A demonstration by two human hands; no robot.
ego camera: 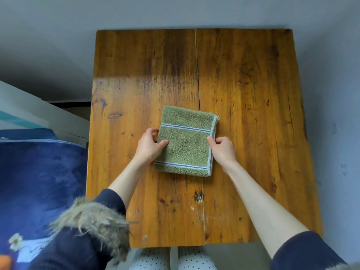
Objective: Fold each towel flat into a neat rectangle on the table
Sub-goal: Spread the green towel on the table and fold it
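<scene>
Bedding: blue blanket lies off the left side of the table, with a white frame behind it.
Left sleeve: my dark sleeve with fur trim is pushed up the forearm.
Left hand: my left hand grips the towel's left edge, thumb on top, fingers curled round the fold.
Towel: green towel lies folded into a rectangle near the middle of the wooden table, flat on the boards, with two blue-and-white stripes across it and a pale hem stacked at its right edge.
Right hand: my right hand pinches the right edge, thumb on the top face, fingers curled at the layered hem.
Floor: grey, around the table.
</scene>
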